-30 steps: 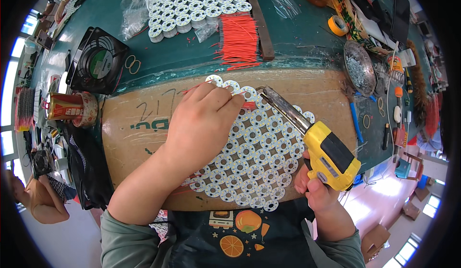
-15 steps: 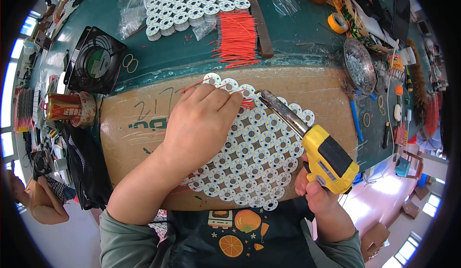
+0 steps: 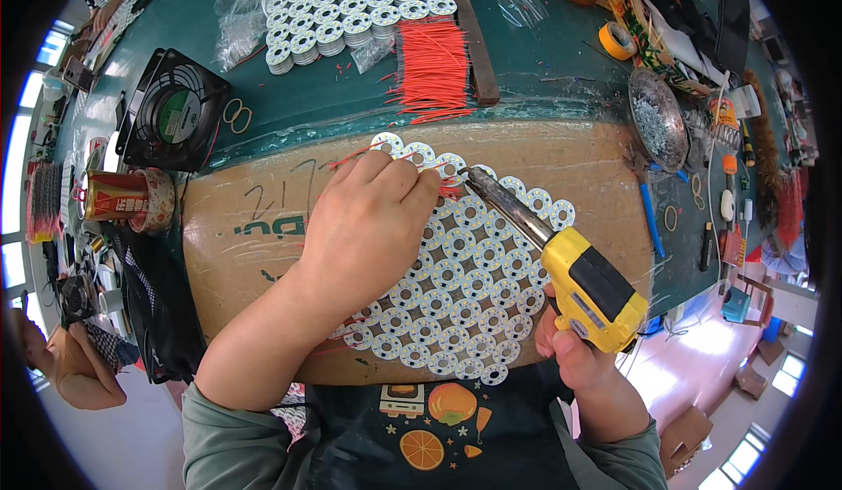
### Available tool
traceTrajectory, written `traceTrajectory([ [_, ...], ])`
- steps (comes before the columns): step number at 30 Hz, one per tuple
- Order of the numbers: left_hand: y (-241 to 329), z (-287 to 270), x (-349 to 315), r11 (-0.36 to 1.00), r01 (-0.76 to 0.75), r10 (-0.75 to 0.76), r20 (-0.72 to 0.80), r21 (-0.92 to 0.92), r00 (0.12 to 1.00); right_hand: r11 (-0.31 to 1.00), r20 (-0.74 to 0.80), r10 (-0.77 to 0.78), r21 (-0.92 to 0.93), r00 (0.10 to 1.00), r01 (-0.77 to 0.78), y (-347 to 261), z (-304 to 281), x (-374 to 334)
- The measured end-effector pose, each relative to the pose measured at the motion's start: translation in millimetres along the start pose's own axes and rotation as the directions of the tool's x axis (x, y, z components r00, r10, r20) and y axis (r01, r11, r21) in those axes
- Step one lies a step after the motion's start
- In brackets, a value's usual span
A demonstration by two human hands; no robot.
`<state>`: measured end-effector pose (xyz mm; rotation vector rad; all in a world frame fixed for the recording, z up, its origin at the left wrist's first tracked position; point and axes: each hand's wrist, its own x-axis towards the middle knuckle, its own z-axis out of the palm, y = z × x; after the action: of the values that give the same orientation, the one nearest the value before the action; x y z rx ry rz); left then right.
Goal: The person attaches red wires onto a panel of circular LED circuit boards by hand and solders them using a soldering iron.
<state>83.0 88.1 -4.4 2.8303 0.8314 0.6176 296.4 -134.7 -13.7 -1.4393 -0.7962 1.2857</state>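
A panel of round white LED boards (image 3: 465, 293) lies on a brown cardboard sheet (image 3: 237, 271) in front of me. Over its upper left part, my left hand (image 3: 368, 218) is closed, with short red wires (image 3: 452, 190) poking out at its fingertips. My right hand (image 3: 568, 345) grips a yellow and black soldering gun (image 3: 601, 293) from below. The gun's metal barrel slants up to the left, and its tip is at a board in the upper rows, just right of my left fingertips. Whether the tip touches the board I cannot tell.
Beyond the cardboard are stacked LED boards (image 3: 329, 34), a pile of red wires (image 3: 434, 69) and a dark bar (image 3: 474, 42). A black fan (image 3: 175, 108) and a red can (image 3: 114, 196) stand left. To the right are a metal bowl (image 3: 658, 121), orange tape (image 3: 617, 41) and a blue pen (image 3: 652, 218).
The soldering gun has shifted slightly left, bringing its tip closer to my left fingertips. My left hand has barely moved.
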Motion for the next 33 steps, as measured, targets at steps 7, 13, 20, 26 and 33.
traceTrajectory([
  [7, 0.6, -0.5, 0.9, 1.0, -0.002, 0.002, 0.002, 0.004, 1.0, 1.0, -0.001, -0.018, -0.008, 1.0, 0.018, -1.1, 1.8, 0.5],
  [13, 0.4, -0.8, 1.4, 1.0, -0.01, 0.01, -0.006, -0.003, 1.0, 0.998, -0.001, -0.033, -0.052, 0.999, 0.033, 2.6, -0.3, -0.8],
  [20, 0.9, -1.3, 1.4, 1.0, 0.0, 0.0, 0.005, -0.007, 1.0, 1.0, 0.003, -0.017, 0.013, 1.0, 0.017, -0.8, -0.6, 0.9],
  [26, -1.8, -1.8, 1.3, 0.994, 0.052, -0.061, -0.081, -0.101, 0.995, 1.0, -0.022, -0.004, 0.002, 1.0, 0.004, 1.1, -1.1, 0.8],
  [33, 4.5, -26.3, 0.5, 0.982, 0.086, -0.094, -0.04, -0.169, 0.995, 1.0, -0.026, -0.002, -0.011, 1.0, 0.001, 2.4, -4.2, -2.6],
])
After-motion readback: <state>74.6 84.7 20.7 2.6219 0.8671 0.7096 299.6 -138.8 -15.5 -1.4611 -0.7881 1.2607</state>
